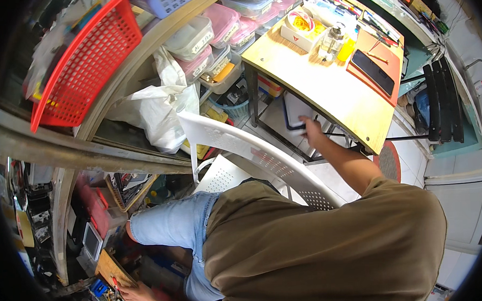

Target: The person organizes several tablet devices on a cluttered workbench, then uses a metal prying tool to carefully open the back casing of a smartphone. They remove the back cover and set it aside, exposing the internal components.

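My right hand (pixel 312 131) reaches under the wooden table (pixel 308 81), fingers curled at the corner of a white panel with a dark blue rim (pixel 295 112). A small dark piece shows by those fingertips; its kind is unclear. At the lower left, my left hand (pixel 135 293) is closed about a slim red-handled tool (pixel 116 283), whose tip I cannot make out. Beside that hand are a wooden board (pixel 115 266) and a tray of small tools and parts (pixel 110 300). Between the table and my body stands a white perforated plastic chair (pixel 234 134).
On the table lie a phone (pixel 373 71) on an orange mat, a clear bottle (pixel 332 42) and a white box (pixel 300 37). Stacked plastic containers (pixel 194 38), a white bag (pixel 163 113) and a red basket (pixel 92 60) crowd the left. A black slatted chair back (pixel 444 101) stands right.
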Tool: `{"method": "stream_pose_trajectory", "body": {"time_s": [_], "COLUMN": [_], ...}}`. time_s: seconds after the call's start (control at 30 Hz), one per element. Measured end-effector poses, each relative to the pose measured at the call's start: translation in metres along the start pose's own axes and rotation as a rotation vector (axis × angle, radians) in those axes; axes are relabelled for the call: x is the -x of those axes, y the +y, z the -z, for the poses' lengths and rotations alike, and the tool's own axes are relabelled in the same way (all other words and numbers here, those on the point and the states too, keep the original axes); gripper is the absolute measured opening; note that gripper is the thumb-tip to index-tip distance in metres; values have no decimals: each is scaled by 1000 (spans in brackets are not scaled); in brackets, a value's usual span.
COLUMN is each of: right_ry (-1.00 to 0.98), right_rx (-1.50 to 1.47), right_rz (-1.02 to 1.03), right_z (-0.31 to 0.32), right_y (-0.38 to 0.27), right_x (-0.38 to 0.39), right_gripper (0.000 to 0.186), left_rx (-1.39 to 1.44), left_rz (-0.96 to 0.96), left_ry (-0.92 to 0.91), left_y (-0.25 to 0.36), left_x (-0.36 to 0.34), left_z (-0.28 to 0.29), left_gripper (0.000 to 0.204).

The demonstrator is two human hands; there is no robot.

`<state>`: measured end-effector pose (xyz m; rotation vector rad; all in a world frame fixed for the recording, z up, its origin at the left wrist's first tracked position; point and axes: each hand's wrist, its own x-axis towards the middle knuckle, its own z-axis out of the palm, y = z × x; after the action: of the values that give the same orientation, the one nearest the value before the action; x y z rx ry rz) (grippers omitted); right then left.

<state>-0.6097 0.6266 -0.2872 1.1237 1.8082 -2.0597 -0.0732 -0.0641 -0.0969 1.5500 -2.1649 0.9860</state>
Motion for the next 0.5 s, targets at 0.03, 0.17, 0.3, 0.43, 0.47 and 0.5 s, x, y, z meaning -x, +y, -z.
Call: {"method": "stream_pose_trajectory", "body": {"time_s": [0.03, 0.17, 0.3, 0.43, 0.47, 0.5], "right_ry": [26, 183, 164, -255, -320, -385], "right_rx": [-85, -476, -5, 47, 77, 50], "right_rz": [20, 190, 125, 298, 351, 573], "right_z": [-1, -25, -47, -76, -79, -81], "right_y": [-8, -10, 14, 3, -18, -40], "right_x": [-14, -49, -14, 72, 90, 109], "right_gripper": [51, 51, 60, 45, 37, 30], "left_rx": [1, -39, -24, 6, 4, 16], "left_rz": [5, 12, -21, -76, -82, -53], "left_ry": [-9, -33, 48, 202, 256, 233], "left_y": [1, 5, 7, 14, 16, 19], "left_x": [-2, -7, -2, 3, 4, 3], "left_z": [2, 12, 13, 13, 17, 21], "left_gripper": [90, 88, 87, 89, 91, 91]}}
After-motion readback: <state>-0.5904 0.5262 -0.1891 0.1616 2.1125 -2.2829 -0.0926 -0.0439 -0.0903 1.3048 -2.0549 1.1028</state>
